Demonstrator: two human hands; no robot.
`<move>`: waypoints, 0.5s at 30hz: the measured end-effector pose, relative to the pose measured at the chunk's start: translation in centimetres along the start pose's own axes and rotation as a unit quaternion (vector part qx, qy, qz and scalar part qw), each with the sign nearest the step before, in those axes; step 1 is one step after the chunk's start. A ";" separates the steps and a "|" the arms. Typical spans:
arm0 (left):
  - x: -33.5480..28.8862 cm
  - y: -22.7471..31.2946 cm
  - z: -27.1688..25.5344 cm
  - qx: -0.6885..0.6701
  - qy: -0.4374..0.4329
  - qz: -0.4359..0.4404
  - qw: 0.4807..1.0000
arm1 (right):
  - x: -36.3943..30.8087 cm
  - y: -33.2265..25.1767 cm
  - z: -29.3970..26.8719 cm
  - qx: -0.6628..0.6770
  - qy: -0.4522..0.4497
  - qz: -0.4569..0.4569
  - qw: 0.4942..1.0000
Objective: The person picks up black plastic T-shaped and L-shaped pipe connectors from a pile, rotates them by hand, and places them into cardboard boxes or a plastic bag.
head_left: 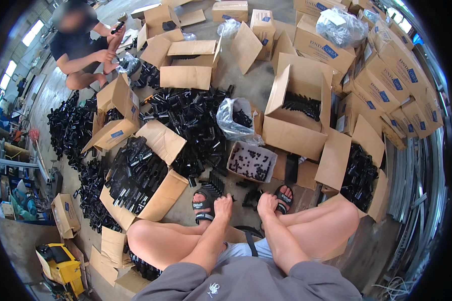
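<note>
Grip, left hand [223,204]: fingers curled down by the left sandal [204,204]; can't tell if it's grasping anything.
Grip, right hand [266,203]: reaches to small black parts [249,195] on the floor between the feet; whether clenched on one, can't tell.
Parts tray: small open carton [234,154] of black bits at 12 o'clock from the hands, just beyond the sandals.
10 o'clock: open box of black tubes [135,173], near left knee.
2 o'clock: another open box of black parts [359,175], beside right knee.
12 o'clock far: loose pile of black fittings [191,118], clear bag [233,118] at its right.
11 o'clock far: another person [80,47] sits on the floor among cartons.
</note>
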State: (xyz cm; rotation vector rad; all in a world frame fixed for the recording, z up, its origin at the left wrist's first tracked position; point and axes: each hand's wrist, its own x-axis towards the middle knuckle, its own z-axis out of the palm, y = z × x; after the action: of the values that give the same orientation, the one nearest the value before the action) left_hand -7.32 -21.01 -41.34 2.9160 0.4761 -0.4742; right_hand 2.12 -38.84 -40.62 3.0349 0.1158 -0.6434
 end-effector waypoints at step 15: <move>4.5 -3.8 -19.4 -0.640 -0.128 0.030 0.757 | -0.2 -5.3 -17.3 0.637 -0.115 -0.148 0.748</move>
State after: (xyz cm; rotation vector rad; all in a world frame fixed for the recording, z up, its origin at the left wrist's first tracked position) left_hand 0.94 -12.42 -24.98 1.4967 0.4051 -0.3125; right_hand 8.49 -32.64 -24.87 4.1735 0.2218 -1.7163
